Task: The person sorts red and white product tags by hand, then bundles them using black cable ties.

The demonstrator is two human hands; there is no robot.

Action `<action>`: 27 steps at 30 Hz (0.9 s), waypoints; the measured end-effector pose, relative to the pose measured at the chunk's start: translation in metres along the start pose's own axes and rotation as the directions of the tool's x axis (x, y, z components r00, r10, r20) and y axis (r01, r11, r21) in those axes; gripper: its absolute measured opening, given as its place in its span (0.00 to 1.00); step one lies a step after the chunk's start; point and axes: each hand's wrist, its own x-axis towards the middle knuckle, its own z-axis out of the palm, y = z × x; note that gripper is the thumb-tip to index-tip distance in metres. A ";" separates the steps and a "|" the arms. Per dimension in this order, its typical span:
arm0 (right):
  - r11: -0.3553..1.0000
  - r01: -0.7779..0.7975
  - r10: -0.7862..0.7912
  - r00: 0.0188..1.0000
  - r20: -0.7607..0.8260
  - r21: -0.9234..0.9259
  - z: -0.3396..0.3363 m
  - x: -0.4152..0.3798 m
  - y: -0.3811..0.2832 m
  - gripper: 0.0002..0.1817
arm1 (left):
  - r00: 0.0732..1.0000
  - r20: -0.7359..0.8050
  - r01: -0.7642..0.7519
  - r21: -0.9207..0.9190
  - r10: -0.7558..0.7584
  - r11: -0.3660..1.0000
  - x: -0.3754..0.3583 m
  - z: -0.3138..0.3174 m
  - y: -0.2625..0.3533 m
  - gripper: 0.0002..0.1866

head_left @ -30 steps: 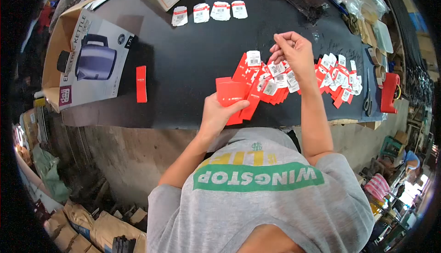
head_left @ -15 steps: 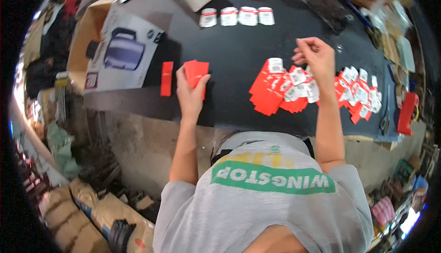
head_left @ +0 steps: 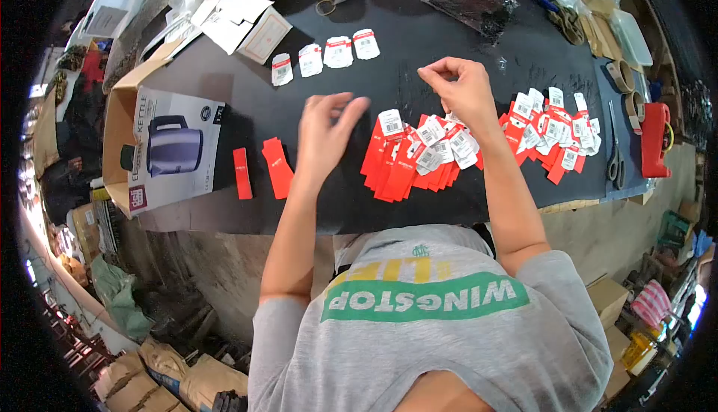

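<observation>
My left hand (head_left: 326, 131) hovers over the dark table with thumb and fingers apart, holding nothing. Left of it lie a small stack of red cards (head_left: 278, 169) and a narrower red stack (head_left: 242, 174). My right hand (head_left: 458, 86) is raised above a fanned pile of red cards with white barcode tags (head_left: 419, 154); its thumb and index finger are pinched, and whatever may be between them is too small to make out. A second tagged pile (head_left: 553, 131) lies to the right. Several small white tag stacks (head_left: 338, 51) form a row at the back.
A kettle box (head_left: 176, 146) stands at the left, with an open white box (head_left: 243, 26) behind it. Scissors (head_left: 615, 150) and a red tape dispenser (head_left: 657, 141) are at the right edge. A dark plastic packet (head_left: 470, 0) lies at the back.
My left hand has let go of the red cards, which now lie on the table, and has moved right, opening. The camera view has shifted and turned.
</observation>
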 end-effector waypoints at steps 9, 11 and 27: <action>1.000 -0.027 0.027 0.999 0.022 -0.008 -0.009 0.011 0.006 0.12 | 0.926 0.373 -0.062 0.314 -0.063 0.947 0.050 0.061 0.033 0.35; 1.000 -0.016 0.016 0.999 0.028 -0.009 -0.010 0.012 0.009 0.12 | 0.915 0.393 -0.058 0.356 -0.093 0.933 0.049 0.064 0.038 0.34; 0.983 0.175 -0.159 0.966 -0.204 0.062 -0.057 -0.014 -0.007 0.11 | 0.849 0.381 0.244 0.333 -0.366 0.911 0.056 0.082 0.063 0.22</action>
